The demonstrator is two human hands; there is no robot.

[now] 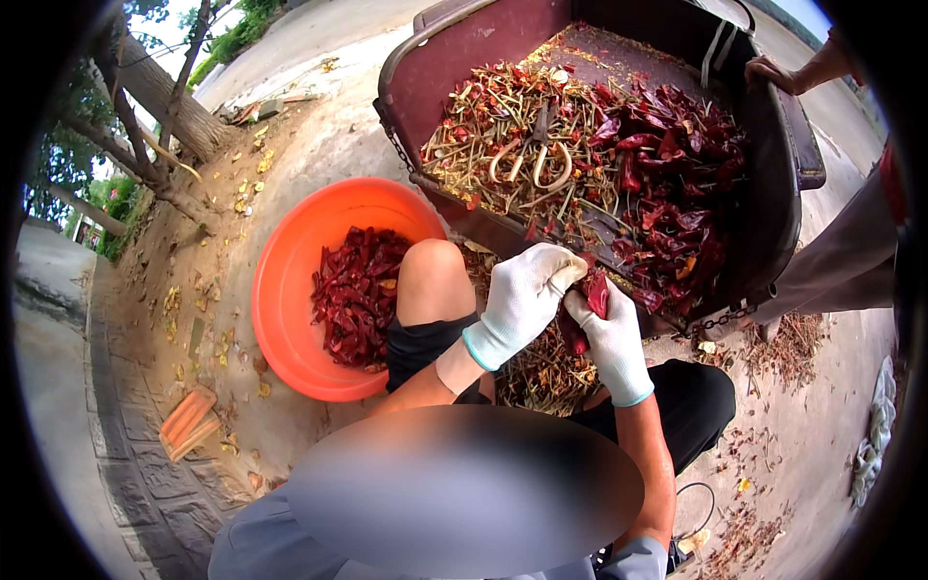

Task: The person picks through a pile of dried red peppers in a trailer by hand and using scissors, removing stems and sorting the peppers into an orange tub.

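Note:
My left hand [523, 299], in a white knit glove with a teal cuff, pinches at the top end of red chili peppers. Beside it, my right hand [615, 337], gloved alike, is closed around the dried red chili peppers [596, 293]. Just beyond the hands, a dark red cart bed [464, 43] holds a heap of dried chilies [670, 145] on the right and cut stems [471, 138] on the left. Scissors [540, 148] with pale loop handles lie on the stems. An orange plastic basin [286, 290] with red chilies [359, 290] stands left of my knee.
Another person's hand [772, 75] rests on the cart's right rim, with that person's legs [841, 254] beside it. Stem litter [544, 377] covers the ground between my legs. A chain [718, 320] hangs along the cart's near edge. Bricks [190, 422] lie at the lower left, near trees [170, 101].

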